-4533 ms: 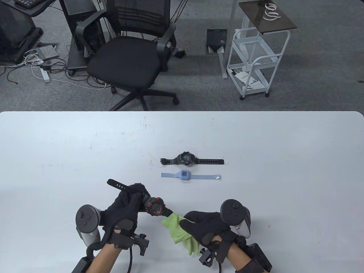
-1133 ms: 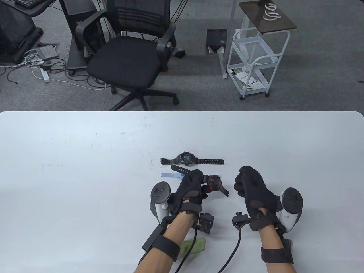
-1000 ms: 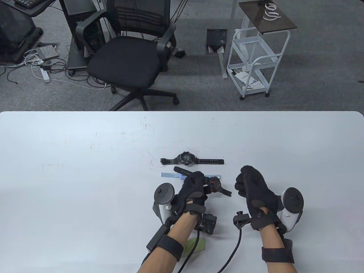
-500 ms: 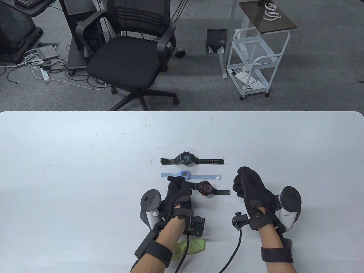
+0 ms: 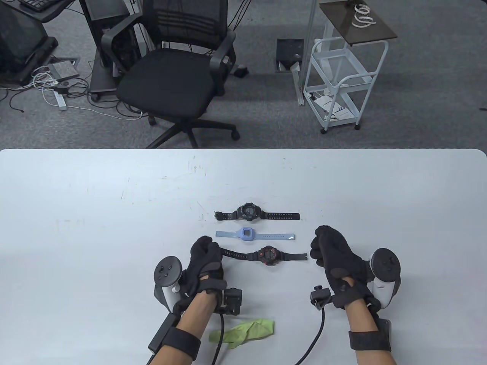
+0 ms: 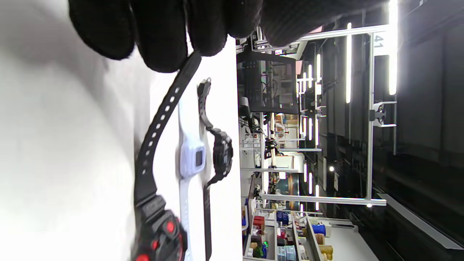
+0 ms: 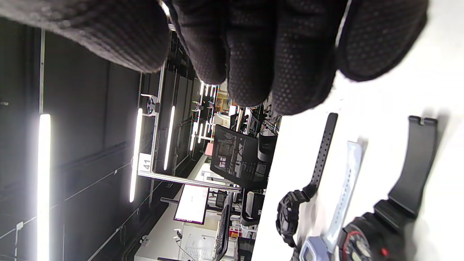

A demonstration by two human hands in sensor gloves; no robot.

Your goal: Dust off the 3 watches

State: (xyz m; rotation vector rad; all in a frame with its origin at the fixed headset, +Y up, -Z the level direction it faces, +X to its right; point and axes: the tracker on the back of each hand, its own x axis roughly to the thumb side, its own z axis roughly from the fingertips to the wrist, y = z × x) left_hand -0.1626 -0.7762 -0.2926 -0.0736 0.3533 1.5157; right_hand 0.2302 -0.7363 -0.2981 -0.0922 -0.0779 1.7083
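Three watches lie flat in parallel rows on the white bench [image 5: 95, 213], straps running left-right. Farthest: all-black digital watch with perforated rubber strap [image 5: 249, 212]. Middle: light blue watch with square face and smooth strap [image 5: 247, 234]. Nearest: black watch with red accents on its round case [image 5: 268, 254], straps stretched out flat.

Black-gloved left hand [image 5: 203, 260] sits at the left strap end of the black-and-red watch; in the left wrist view the fingertips [image 6: 163, 43] meet the strap tip, grip curled and apparently pinching it.

Black-gloved right hand [image 5: 335, 253] is just right of that watch's right strap end, apart from it; grip loosely curled, holding nothing. Right wrist view shows the fingers [image 7: 261, 47] hanging above the bench with the three strap ends below.

Crumpled lime-green cloth [image 5: 249, 331] lies on the bench near the front edge, between the forearms, touched by neither hand.

Behind the bench: black mesh office chair [image 5: 179, 72], white wire trolley [image 5: 340, 81].
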